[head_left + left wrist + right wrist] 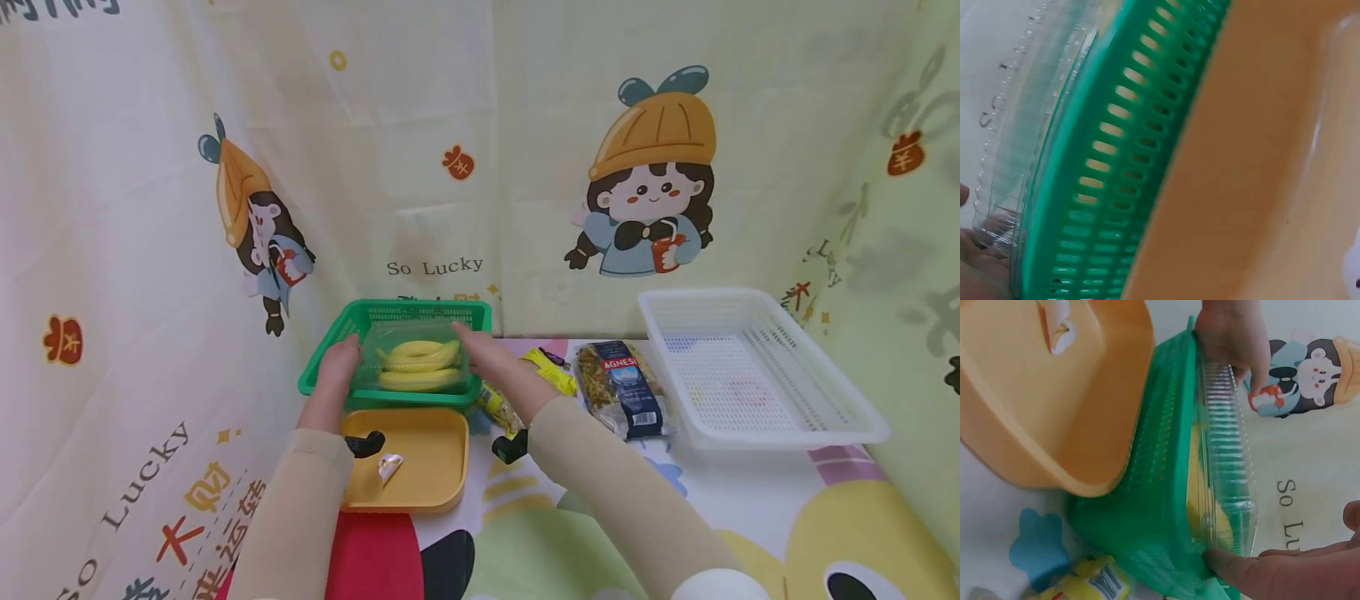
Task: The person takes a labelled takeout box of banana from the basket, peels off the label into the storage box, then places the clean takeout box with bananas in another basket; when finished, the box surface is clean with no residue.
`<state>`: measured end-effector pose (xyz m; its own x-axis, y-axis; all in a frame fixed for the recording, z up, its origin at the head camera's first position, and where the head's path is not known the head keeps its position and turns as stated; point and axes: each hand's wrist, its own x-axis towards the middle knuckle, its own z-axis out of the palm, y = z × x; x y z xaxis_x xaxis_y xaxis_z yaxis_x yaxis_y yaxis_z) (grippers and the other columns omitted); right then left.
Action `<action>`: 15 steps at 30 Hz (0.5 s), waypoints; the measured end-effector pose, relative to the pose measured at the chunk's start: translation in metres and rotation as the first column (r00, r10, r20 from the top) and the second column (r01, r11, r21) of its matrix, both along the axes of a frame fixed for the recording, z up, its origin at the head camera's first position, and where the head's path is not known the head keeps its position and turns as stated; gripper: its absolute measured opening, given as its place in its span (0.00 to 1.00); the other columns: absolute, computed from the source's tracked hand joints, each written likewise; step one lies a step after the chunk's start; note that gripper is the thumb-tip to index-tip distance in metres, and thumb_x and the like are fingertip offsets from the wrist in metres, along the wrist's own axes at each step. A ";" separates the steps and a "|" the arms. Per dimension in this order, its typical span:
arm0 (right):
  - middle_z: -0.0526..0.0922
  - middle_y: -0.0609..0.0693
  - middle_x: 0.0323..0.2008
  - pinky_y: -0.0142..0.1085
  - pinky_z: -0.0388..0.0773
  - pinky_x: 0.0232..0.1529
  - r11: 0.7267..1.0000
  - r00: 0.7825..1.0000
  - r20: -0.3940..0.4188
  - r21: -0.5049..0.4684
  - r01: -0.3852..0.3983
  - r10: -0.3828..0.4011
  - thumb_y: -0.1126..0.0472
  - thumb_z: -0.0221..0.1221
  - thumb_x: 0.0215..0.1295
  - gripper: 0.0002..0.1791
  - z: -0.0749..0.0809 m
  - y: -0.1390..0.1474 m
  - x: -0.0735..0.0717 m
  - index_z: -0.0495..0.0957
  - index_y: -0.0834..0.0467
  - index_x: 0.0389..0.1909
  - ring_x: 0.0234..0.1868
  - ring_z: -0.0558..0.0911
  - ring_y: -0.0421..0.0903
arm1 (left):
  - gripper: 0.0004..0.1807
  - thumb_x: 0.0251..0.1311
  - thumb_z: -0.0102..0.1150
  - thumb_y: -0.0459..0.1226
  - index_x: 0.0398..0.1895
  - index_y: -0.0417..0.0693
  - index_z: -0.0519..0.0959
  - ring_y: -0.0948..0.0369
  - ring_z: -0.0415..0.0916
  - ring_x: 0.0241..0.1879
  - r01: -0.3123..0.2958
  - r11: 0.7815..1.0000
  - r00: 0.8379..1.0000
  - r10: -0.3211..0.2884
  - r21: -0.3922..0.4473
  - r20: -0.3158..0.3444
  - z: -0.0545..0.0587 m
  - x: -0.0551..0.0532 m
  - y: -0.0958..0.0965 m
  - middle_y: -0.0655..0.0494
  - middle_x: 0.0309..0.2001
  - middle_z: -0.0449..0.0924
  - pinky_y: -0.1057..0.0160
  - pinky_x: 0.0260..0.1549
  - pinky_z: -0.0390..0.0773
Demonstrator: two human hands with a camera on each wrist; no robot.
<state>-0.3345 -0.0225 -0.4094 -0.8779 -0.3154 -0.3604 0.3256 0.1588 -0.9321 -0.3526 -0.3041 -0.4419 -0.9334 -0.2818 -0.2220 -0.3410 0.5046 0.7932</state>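
A clear plastic box point(382, 337) sits at the rim of the green basket point(322, 367), with yellow bananas point(418, 381) showing through it. Whether the bananas lie inside the box or below it in the basket, I cannot tell. My left hand point(341, 362) holds the box's left end; in the left wrist view only part of that hand point(982, 272) shows. At the opposite end my right hand point(487, 354) grips the box, a digit against its lower edge in the right wrist view. The box's ridged side point(1229, 456) stands above the basket rim.
In front of the basket is an orange tray point(431, 458) holding a small white-and-pink piece point(389, 467). To the right lie yellow packets point(551, 371), an AGNESI pasta bag point(626, 387) and a white basket point(772, 437). A printed curtain point(525, 167) hangs behind.
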 end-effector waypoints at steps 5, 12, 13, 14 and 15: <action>0.39 0.52 0.81 0.54 0.45 0.78 0.997 1.000 0.019 -0.078 0.022 -0.020 0.35 0.43 0.74 0.42 -0.003 -0.010 0.000 0.44 0.50 0.80 0.80 0.42 0.55 | 0.47 0.71 0.23 0.65 0.78 0.38 0.48 0.39 0.45 0.76 0.083 0.990 0.994 -0.075 -0.117 0.075 -0.001 -0.004 0.002 0.37 0.78 0.46 0.40 0.73 0.51; 0.42 0.52 0.80 0.54 0.42 0.78 0.997 0.999 -0.022 -0.062 0.038 -0.039 0.38 0.38 0.77 0.39 -0.011 -0.024 0.002 0.46 0.53 0.79 0.80 0.42 0.55 | 0.47 0.71 0.28 0.65 0.79 0.40 0.45 0.39 0.48 0.75 0.134 0.983 0.984 -0.117 -0.126 0.133 -0.001 -0.005 0.007 0.36 0.78 0.46 0.39 0.72 0.54; 0.42 0.52 0.80 0.54 0.42 0.78 0.998 0.999 -0.019 -0.057 0.037 -0.039 0.38 0.38 0.77 0.39 -0.012 -0.025 0.002 0.46 0.54 0.79 0.80 0.43 0.56 | 0.46 0.71 0.29 0.64 0.79 0.40 0.45 0.39 0.48 0.75 0.133 0.983 0.984 -0.117 -0.123 0.134 -0.001 -0.005 0.007 0.36 0.78 0.46 0.39 0.72 0.55; 0.43 0.53 0.80 0.55 0.42 0.78 0.998 0.999 -0.011 -0.052 0.041 -0.042 0.38 0.38 0.76 0.39 -0.013 -0.026 0.002 0.46 0.54 0.79 0.80 0.44 0.56 | 0.46 0.71 0.30 0.64 0.79 0.40 0.45 0.39 0.49 0.75 0.136 0.983 0.984 -0.119 -0.122 0.133 -0.001 -0.005 0.007 0.36 0.77 0.47 0.39 0.72 0.55; 0.43 0.54 0.80 0.56 0.42 0.78 0.998 0.999 -0.006 -0.047 0.042 -0.042 0.38 0.39 0.76 0.39 -0.013 -0.028 0.002 0.46 0.55 0.79 0.80 0.44 0.57 | 0.46 0.71 0.30 0.64 0.79 0.39 0.45 0.39 0.49 0.75 0.140 0.983 0.984 -0.124 -0.122 0.131 -0.001 -0.004 0.007 0.36 0.77 0.47 0.39 0.71 0.56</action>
<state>-0.3329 -0.0503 -0.4228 -0.8933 -0.2948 -0.3393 0.3240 0.1009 -0.9407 -0.3570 -0.2968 -0.4430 -0.9323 -0.1920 -0.3065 -0.3549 0.6481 0.6738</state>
